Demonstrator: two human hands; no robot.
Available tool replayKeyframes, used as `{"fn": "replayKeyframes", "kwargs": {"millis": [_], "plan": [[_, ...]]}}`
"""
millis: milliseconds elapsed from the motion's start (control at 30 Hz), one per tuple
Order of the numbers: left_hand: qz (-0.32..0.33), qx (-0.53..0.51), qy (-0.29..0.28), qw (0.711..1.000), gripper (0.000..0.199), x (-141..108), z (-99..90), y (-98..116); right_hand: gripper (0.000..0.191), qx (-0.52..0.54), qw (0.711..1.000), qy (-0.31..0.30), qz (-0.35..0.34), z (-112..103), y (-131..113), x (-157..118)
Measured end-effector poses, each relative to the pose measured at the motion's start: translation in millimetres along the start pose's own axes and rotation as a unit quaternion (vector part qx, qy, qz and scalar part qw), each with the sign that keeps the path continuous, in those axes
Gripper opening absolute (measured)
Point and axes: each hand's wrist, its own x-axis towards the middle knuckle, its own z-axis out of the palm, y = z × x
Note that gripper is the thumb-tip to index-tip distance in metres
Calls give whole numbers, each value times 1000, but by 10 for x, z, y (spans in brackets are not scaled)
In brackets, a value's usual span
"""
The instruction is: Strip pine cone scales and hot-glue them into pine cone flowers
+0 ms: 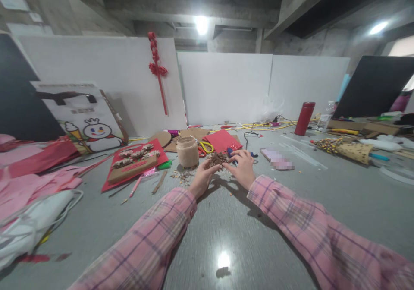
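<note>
My left hand (203, 178) grips the near left side of a brown, layered piece (217, 159) that looks like a pine cone or dried flower. On its right side, the fingertips of my right hand (242, 169) pinch the edge. A blue object, partly hidden behind my right hand, cannot be made out. Left of the piece stands a round tan jar (187, 155), with small crumbs (183, 176) scattered at its foot. Yellow-handled scissors (207, 147) and a red paper (223, 140) lie just beyond my hands.
On the left, a red sheet (106, 183) carries brown flowers and a cardboard strip. A phone (277, 159), a red flask (304, 118), a plastic bottle (325, 116) and a wrapped bouquet (347, 149) are to the right. White boards (226, 87) stand along the back.
</note>
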Motion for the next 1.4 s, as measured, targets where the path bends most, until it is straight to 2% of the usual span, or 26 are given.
{"fn": "replayKeyframes", "kwargs": {"millis": [267, 500, 700, 1033, 1200, 1400], "plan": [[-17, -23, -2, 1000, 23, 21, -35, -14, 24, 30, 999, 7, 22, -4, 20, 36], [-17, -27, 8, 999, 31, 38, -52, -3, 21, 38, 999, 1, -31, -2, -2, 19], [-11, -50, -23, 998, 41, 49, -74, -37, 21, 27, 998, -7, -57, -19, -59, -14], [-11, -53, -65, 996, 44, 31, -77, -25, 20, 18, 994, -21, -103, -46, -140, -51], [-23, -62, -73, 995, 40, 5, -32, 12, 17, 45, 998, -6, -45, -31, -104, -3], [-32, -74, -87, 993, 50, -31, -27, 41, 19, 116, 991, -16, 69, -19, -14, 102]]}}
